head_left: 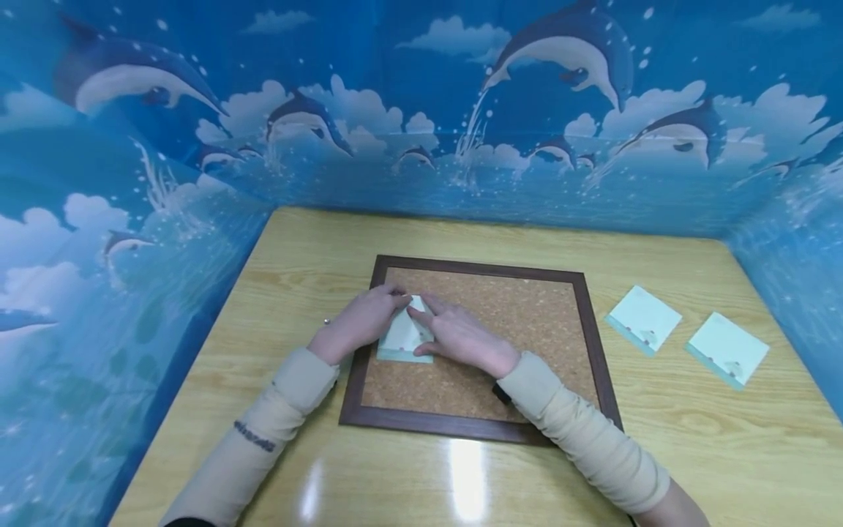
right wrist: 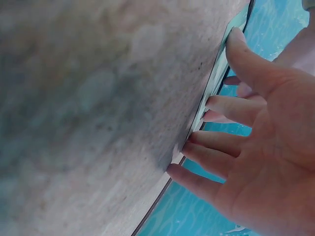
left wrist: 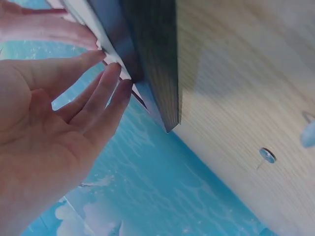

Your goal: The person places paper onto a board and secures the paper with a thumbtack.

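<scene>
Bright glare on tabletop (head_left: pixel 382 483); corkboard (right wrist: pixel 98 123) blurred, right wrist.

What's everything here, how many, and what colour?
Wood-grain table: one, yellowish, lower half.
Rectangular framed cork board: one, tan edged in dark brown, on table.
Printed paper sheet: one, pale mint, on board's left part.
Matching paper sheets: two, pale mint, right of board.
Round metal thumbtack: one clearly seen, silver, left of board.
Dolphin-print backdrop: count unclear, blue and white, around table.
Small unclear object: one, black, over lower board.
Fabric sleeves: two, beige, on forearms.
Left hand; right hand: one each, bare, touching the board's sheet.
</scene>
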A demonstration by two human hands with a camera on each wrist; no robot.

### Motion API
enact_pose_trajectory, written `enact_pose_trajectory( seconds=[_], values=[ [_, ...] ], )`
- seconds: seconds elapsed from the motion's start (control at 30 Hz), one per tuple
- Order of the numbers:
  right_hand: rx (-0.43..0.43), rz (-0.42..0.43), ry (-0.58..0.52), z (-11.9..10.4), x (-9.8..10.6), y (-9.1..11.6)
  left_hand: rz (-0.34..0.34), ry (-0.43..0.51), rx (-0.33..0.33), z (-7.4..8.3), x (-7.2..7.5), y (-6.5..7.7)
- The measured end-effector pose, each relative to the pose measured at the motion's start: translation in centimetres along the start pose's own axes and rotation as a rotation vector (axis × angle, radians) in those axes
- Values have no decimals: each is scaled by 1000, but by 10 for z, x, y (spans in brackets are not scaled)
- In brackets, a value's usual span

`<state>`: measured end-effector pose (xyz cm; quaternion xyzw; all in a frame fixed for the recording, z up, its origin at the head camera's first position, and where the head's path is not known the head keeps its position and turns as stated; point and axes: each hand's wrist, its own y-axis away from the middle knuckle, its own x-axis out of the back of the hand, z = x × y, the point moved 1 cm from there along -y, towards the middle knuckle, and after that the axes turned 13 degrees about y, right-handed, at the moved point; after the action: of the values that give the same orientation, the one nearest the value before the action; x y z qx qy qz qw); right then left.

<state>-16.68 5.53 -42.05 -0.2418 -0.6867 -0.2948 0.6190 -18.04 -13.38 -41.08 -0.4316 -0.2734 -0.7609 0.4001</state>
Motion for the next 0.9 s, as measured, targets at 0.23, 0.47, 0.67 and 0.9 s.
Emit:
enact_pose_trajectory(
  seconds=[0.23, 0.47, 0.67, 0.9],
  values=[
    [-23, -32, 10, -2, 1, 1, 62, -87, -57, 2, -7, 5],
    [-10, -33, -2, 0, 0, 3, 76, -99, -92, 1, -11, 8],
    [-9, -16, 6, 2, -1, 10, -20, -48, -74, 5, -13, 15],
    [26, -27, 28, -4, 0, 29, -78, -13, 14, 21, -21, 33]
  ],
)
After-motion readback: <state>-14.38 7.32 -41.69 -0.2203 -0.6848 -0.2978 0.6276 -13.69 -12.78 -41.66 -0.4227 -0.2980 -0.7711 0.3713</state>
